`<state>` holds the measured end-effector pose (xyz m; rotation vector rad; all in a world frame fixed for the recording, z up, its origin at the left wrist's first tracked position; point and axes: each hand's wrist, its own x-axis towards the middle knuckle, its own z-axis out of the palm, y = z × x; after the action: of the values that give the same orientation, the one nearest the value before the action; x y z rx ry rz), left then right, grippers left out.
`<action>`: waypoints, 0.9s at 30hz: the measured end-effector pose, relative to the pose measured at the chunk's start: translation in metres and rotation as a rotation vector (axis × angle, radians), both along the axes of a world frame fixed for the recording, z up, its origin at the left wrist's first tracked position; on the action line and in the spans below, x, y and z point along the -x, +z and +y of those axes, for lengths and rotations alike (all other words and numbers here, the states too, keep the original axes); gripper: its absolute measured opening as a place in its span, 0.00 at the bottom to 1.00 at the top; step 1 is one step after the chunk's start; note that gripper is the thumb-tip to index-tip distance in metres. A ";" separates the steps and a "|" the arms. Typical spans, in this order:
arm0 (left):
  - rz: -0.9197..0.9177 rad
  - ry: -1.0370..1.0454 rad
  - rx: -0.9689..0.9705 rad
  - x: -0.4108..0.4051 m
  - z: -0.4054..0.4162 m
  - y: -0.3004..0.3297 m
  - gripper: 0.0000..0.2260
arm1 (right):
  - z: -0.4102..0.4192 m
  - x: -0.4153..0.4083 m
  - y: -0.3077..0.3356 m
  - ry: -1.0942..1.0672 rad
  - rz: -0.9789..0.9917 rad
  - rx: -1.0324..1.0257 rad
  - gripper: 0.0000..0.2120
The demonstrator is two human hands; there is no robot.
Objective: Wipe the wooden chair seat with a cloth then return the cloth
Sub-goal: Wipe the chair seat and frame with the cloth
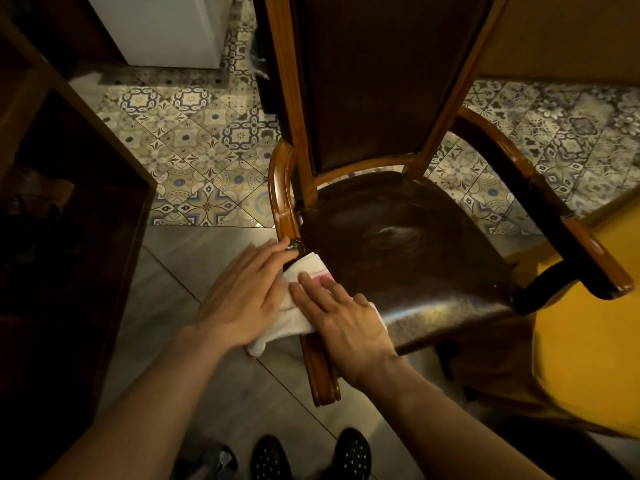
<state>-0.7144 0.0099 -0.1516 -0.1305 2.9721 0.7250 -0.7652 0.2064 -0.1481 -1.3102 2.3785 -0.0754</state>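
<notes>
A wooden armchair with a dark brown leather seat (408, 251) and a tall padded back stands in front of me. A white cloth (301, 317) with a pink patch lies over the seat's near left edge, by the left armrest (282, 188). My left hand (242, 292) presses flat on the cloth's left side, its fingertips reaching the armrest post. My right hand (346, 323) lies flat on the cloth's right side, on the seat. A corner of the cloth hangs down below the seat rail.
A dark wooden cabinet (86, 209) stands close on the left. A yellow cloth-covered surface (595, 341) is at the right, beside the chair's right armrest (568, 230). Patterned tiles (194, 147) lie behind the chair, grey floor under it. My dark dotted shoes (311, 455) show at the bottom.
</notes>
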 end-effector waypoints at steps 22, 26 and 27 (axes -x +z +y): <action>-0.055 -0.109 0.163 0.028 0.026 -0.034 0.31 | 0.034 -0.033 -0.004 0.091 0.008 -0.029 0.39; -0.037 -0.077 0.227 0.026 0.032 -0.045 0.32 | 0.043 -0.038 0.000 0.109 -0.068 -0.035 0.37; -0.031 -0.066 0.230 0.026 0.034 -0.047 0.32 | 0.045 -0.040 0.002 0.117 -0.092 -0.034 0.38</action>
<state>-0.7400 0.0438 -0.1987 -0.0560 3.0034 0.3689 -0.7253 0.2517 -0.1464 -1.3956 2.2128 -0.0597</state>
